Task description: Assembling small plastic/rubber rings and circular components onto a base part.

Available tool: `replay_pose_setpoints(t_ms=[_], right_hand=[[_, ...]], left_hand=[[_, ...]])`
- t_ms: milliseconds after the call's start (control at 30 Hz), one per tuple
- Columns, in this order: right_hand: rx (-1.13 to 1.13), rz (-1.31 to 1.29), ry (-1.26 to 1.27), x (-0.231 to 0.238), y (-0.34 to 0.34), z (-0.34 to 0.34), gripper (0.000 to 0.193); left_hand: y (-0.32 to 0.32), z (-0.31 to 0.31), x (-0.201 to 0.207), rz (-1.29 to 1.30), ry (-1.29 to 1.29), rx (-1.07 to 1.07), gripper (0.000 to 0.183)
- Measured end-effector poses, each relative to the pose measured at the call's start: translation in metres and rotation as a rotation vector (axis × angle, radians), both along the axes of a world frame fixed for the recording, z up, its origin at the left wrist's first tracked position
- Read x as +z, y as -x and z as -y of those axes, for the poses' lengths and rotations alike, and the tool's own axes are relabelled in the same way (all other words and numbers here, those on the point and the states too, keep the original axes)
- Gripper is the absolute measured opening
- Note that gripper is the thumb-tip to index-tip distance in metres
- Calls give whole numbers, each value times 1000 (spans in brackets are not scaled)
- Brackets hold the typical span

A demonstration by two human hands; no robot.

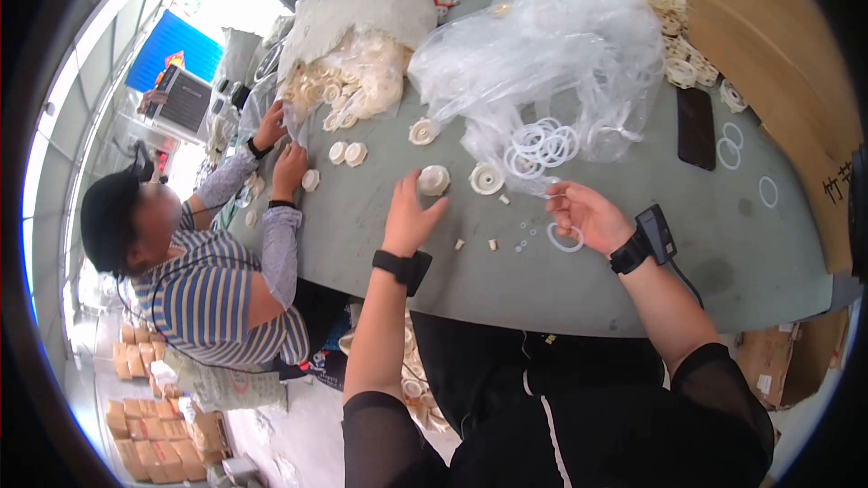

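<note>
The left hand is held open, a cap set at its one o'clock. The right hand is half curled, a ring seen at its eight o'clock; whether it is gripped cannot be told. More rings are heaped at eleven.

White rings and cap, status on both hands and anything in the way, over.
Left hand spread at round white cap. Right hand curled, white ring close by. Possible obstruction: clear plastic bag bunched just beyond right hand.
</note>
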State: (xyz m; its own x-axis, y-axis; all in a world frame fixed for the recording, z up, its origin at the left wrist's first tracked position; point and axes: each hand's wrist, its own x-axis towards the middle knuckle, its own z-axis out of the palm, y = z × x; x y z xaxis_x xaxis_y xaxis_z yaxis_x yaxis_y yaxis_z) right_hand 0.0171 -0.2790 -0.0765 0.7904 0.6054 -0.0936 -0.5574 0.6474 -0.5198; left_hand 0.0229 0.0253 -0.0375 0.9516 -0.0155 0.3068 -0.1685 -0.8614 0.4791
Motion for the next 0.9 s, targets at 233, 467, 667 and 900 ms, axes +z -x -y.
replay_pose_setpoints(t_ms=[233,467,667,900], right_hand=[[34,40,62,0,-5,1,28],[82,177,215,18,8,-10,29],[-70,57,202,2,14,5,25],[-2,-131,-190,3,12,3,24]], left_hand=[[-16,20,1,-55,-40,86,48],[48,134,40,59,125,-368,52],[64,167,20,117,533,-190,56],[90,156,-9,-316,844,-157,26]])
